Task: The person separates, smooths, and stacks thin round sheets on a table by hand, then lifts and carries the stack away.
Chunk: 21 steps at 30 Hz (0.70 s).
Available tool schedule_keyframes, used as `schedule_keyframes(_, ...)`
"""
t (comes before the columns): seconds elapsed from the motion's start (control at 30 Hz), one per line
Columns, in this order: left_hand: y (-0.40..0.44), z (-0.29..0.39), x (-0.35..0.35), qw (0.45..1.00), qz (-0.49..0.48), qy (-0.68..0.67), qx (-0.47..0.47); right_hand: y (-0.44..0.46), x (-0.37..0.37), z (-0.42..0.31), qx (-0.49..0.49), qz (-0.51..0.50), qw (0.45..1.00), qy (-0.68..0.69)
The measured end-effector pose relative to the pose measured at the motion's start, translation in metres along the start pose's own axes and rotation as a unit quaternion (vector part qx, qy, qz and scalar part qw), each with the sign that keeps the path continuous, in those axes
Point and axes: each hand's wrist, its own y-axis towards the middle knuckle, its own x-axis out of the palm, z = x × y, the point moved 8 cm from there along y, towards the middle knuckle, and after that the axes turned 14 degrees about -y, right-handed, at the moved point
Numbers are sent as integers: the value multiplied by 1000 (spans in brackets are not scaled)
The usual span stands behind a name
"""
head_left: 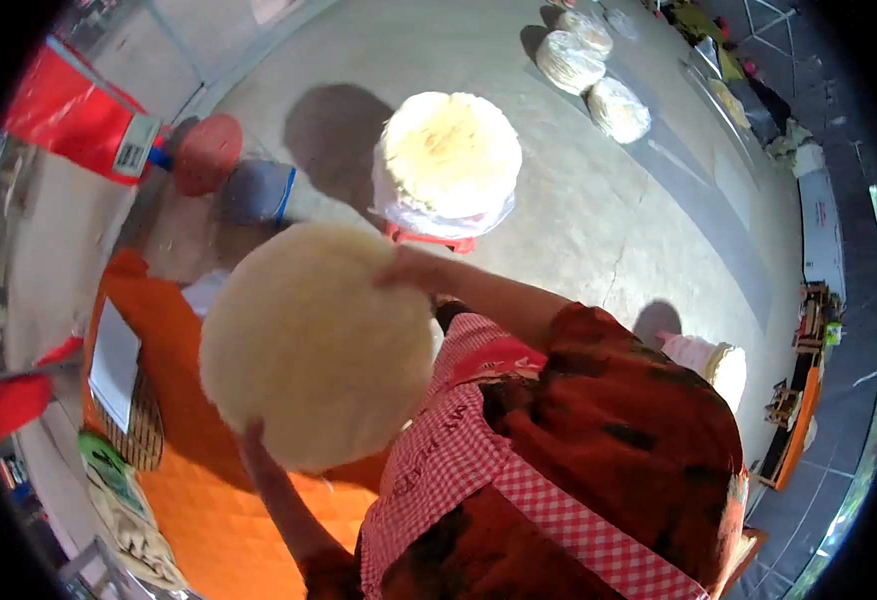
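A large, pale, round flatbread [319, 340] is held up in front of my body, over the orange cloth. My right hand [402, 268] grips its upper right edge. At the lower left edge, my left hand [255, 440] grips it too, with some fingers hidden. The flatbread is slightly blurred. Beyond it stands a tall stack of similar round flatbreads [452, 150], with clear plastic around its lower part, on a red stool [434, 238]. The top of the stack is lightly browned.
The orange cloth [199, 400] spreads below, with a white board [116, 365] on a woven mat [142, 430]. A red stool [209, 155] and blue-edged container [262, 190] stand left. Plastic-bagged stacks [571, 62] sit on the concrete floor; another stack [727, 372] is at right.
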Motion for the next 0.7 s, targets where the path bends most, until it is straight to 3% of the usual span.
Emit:
schedule_keyframes(0.03,33,-9,42,999,-49,15,0,3,-58,27,16,63,997,-41)
schedule_keyframes(0.07,75,-30,75,994,-108,8,0,-28,-101,0,30,133,972,-190)
schedule_keyframes(0.1,115,-52,109,986,-167,0,0,-34,-141,12,-45,126,988,-82)
schedule_keyframes(0.13,152,-72,138,972,-231,-30,-1,-59,-172,-6,-16,144,983,-111)
schedule_keyframes(0.17,170,-82,183,969,-246,-9,-30,-66,-211,4,-48,144,979,-137)
schedule_keyframes(0.2,184,-96,240,964,-260,12,-59,-78,-243,19,-39,193,980,30)
schedule_keyframes(0.33,221,-144,408,939,-285,98,-168,-110,-344,35,42,311,939,138)
schedule_keyframes(0.37,224,-150,435,932,-287,110,-191,-115,-360,29,15,323,936,138)
schedule_keyframes(0.43,237,-152,476,932,-299,79,-188,-118,-389,14,-34,340,930,136)
schedule_keyframes(0.57,289,-167,525,922,-312,67,-221,-81,-446,27,9,369,914,167)
schedule_keyframes(0.67,342,-189,534,935,-286,103,-185,-44,-488,89,63,367,911,175)
schedule_keyframes(0.7,369,-209,524,925,-290,159,-185,-35,-505,120,79,391,916,48)
